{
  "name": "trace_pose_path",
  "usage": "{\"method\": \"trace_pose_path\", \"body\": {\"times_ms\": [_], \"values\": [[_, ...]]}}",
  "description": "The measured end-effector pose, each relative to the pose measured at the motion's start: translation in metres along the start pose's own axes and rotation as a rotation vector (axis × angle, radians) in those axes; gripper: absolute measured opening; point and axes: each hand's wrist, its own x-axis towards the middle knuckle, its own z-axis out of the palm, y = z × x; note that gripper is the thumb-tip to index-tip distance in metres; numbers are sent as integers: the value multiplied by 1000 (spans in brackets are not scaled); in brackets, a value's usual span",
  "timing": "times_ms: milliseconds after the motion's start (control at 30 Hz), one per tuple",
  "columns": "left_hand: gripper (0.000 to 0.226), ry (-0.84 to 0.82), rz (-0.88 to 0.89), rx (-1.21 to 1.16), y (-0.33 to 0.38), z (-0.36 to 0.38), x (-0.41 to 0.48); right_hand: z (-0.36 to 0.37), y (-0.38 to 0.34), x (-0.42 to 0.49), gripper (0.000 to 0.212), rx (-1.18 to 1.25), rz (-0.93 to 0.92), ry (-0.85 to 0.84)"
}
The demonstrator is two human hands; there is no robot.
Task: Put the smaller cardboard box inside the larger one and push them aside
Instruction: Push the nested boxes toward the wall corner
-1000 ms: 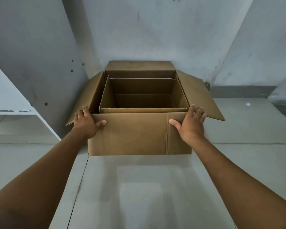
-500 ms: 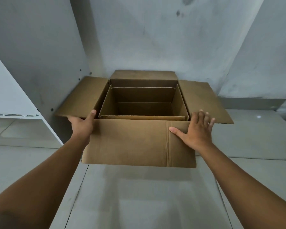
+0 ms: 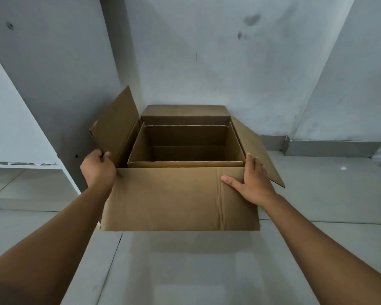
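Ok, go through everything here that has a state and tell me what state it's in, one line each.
Larger box: open, on the floor.
Smaller box: open, empty, nested inside the larger box.
Left flap: raised.
Right flap: folded outward.
Left hand: gripping the left flap's edge.
Right hand: flat against the box's near right corner.

Left hand [image 3: 98,167] fingers curled behind left flap [image 3: 116,126], hidden; both forearms cut by frame bottom; larger box [image 3: 174,199] base unseen.
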Motion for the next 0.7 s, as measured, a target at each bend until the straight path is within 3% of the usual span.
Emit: {"method": "trace_pose_path", "body": {"times_ms": [100,267,467,700], "values": [[21,14,-14,14,-7,-8,12,17,-21,5,111,22,-20,31],[57,-85,53,67,-21,-2,-2,36,-42,6,110,14,-6,97],[66,-249,339,521,-47,8,-22,42,-54,7,112,-14,-2,105],[73,-343,313,553,-58,18,-8,47,-65,10,112,-103,7,123]]}}
